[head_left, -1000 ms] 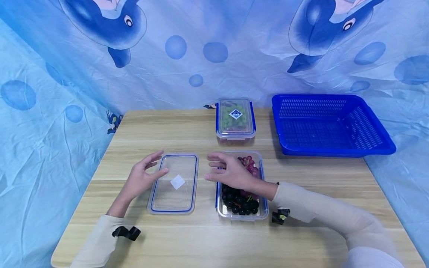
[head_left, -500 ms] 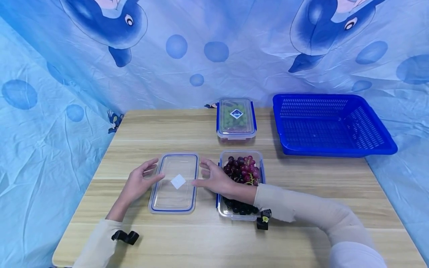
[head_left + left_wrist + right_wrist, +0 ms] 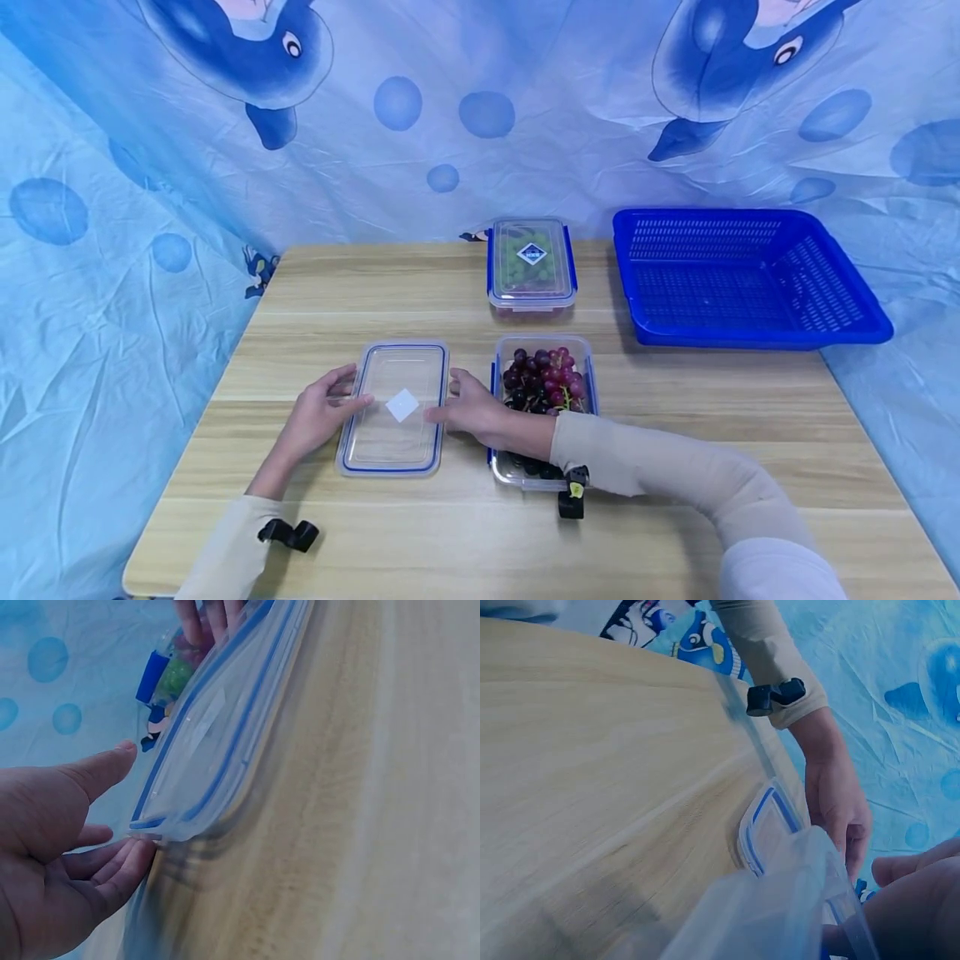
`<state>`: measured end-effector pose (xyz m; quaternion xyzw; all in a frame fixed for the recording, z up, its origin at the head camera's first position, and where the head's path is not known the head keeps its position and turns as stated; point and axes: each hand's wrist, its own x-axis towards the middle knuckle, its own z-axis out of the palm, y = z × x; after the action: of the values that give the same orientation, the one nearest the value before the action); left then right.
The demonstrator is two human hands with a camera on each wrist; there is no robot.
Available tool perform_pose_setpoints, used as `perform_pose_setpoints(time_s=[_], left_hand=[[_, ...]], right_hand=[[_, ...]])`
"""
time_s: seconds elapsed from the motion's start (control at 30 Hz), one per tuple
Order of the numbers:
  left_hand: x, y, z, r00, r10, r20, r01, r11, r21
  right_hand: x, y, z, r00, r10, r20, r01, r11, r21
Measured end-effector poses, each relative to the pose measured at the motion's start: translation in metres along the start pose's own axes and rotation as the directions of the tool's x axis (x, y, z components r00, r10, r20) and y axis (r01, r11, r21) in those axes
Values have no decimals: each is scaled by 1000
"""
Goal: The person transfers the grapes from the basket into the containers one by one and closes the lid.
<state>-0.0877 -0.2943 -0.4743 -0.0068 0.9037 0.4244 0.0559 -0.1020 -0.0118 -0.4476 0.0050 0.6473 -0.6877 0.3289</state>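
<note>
A clear lid (image 3: 390, 450) with a blue seal and a white diamond label lies flat on the table. My left hand (image 3: 313, 418) is at its left edge; in the left wrist view the fingertips touch the rim and the thumb (image 3: 112, 766) stands apart above. From the right, my right hand (image 3: 474, 410) reaches to the other long edge, its thumb over the lid and its fingers beside the rim. Under my right forearm stands an uncovered clear box (image 3: 514, 479) holding dark and red grapes (image 3: 543, 379), partly hidden by the arm.
Behind the uncovered box stands a lidded box (image 3: 531, 283) with blue clips and green grapes inside. A blue plastic basket (image 3: 750, 340) is at the back right. The wooden table (image 3: 390, 542) ends at a blue patterned cloth (image 3: 570, 167).
My right hand has moved left and slightly nearer me, from over the grape box to the lid's right edge, uncovering more grapes. My left hand has shifted slightly nearer me along the lid's left edge.
</note>
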Motion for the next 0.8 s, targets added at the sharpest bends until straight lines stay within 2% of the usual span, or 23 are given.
perform_pose_setpoints(time_s=[0.2, 0.4, 0.57, 0.7, 0.8], left_hand=[[3, 1, -4, 1000, -15, 2, 15, 1000, -20], [5, 9, -9, 1000, -18, -21, 15, 988, -153], [1, 23, -18, 998, -61, 17, 64, 961, -270], [-2, 32, -25, 993, -100, 57, 114, 922, -370], [-4, 37, -28, 994, -90, 65, 109, 916, -386]], right_hand=[[7, -1, 2, 999, 23, -25, -22, 999, 35], [11, -6, 1, 999, -19, -38, 21, 998, 67], [11, -12, -4, 997, -59, -42, 61, 997, 52], [7, -18, -11, 996, -65, -56, 66, 998, 6], [3, -25, -20, 996, -79, -45, 79, 997, 5]])
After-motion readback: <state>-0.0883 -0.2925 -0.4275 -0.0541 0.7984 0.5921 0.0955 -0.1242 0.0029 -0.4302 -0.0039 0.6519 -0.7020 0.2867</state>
